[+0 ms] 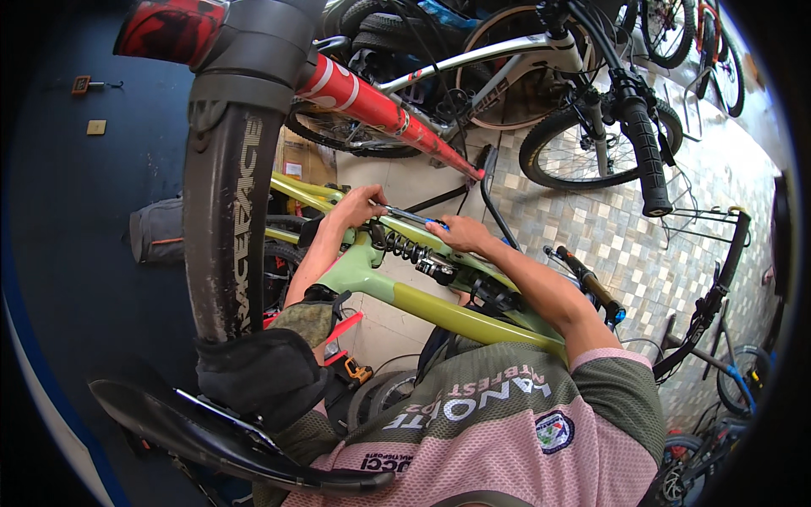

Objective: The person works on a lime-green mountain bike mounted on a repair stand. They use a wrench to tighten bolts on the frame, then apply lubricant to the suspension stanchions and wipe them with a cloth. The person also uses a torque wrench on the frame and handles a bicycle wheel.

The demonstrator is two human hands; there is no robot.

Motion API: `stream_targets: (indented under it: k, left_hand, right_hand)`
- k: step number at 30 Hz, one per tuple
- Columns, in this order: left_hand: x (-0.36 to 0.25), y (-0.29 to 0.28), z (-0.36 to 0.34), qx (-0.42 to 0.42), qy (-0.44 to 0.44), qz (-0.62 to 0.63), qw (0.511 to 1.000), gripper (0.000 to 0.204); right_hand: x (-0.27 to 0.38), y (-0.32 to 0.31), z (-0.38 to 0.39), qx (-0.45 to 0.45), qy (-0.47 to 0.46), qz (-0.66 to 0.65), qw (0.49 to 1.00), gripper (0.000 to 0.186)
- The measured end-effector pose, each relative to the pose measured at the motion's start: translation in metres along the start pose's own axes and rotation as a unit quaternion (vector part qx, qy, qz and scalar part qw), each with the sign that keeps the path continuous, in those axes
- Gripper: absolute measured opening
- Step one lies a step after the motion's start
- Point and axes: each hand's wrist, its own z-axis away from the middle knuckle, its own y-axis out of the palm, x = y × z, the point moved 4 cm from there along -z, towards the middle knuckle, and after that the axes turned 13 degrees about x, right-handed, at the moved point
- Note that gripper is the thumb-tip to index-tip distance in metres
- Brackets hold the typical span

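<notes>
Our left hand (pixel 359 205) pinches one end of a slim metal tool (pixel 410 216), right hand (pixel 460 234) grips its blue-handled end. Both sit on top of the green bike frame (pixel 422 304), just above the coil shock (pixel 410 251). Red bike frame (pixel 372 101) crosses overhead, tiled floor (pixel 617 237) below.

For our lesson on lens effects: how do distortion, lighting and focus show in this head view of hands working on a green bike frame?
Head view: fisheye bends the dark fork leg and black corners ring the picture; even daylight on the tiled floor, no harsh glare; left hand and right hand on the green frame are sharp, the near black saddle slightly soft.
</notes>
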Motion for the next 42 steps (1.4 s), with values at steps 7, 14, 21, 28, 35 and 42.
stream_targets:
  k: [7, 14, 21, 28, 35, 42]
  left_hand:
    - [-0.004, 0.002, 0.002, 0.003, -0.016, 0.013, 1.0, 0.025]
    - [0.004, 0.006, -0.002, 0.009, 0.0, 0.022, 1.0, 0.027]
    - [0.007, 0.005, -0.004, 0.025, -0.035, -0.029, 0.999, 0.039]
    - [0.024, 0.008, -0.01, -0.044, -0.006, 0.172, 0.984, 0.038]
    - [0.02, -0.009, 0.006, -0.071, 0.029, 0.329, 0.941, 0.037]
    - [0.004, -0.034, 0.03, -0.096, 0.021, 0.28, 0.955, 0.028]
  right_hand:
    - [0.01, -0.003, 0.01, 0.01, 0.022, 0.008, 1.0, 0.075]
    - [0.01, -0.002, 0.009, 0.008, 0.024, 0.002, 1.0, 0.077]
    - [-0.008, 0.002, -0.01, -0.037, -0.036, -0.022, 0.998, 0.078]
    - [-0.01, 0.005, -0.02, -0.113, -0.097, -0.091, 0.985, 0.074]
    - [0.002, -0.025, -0.008, -0.107, -0.114, -0.044, 0.987, 0.07]
    - [0.026, -0.041, 0.006, -0.134, -0.148, -0.023, 0.98, 0.061]
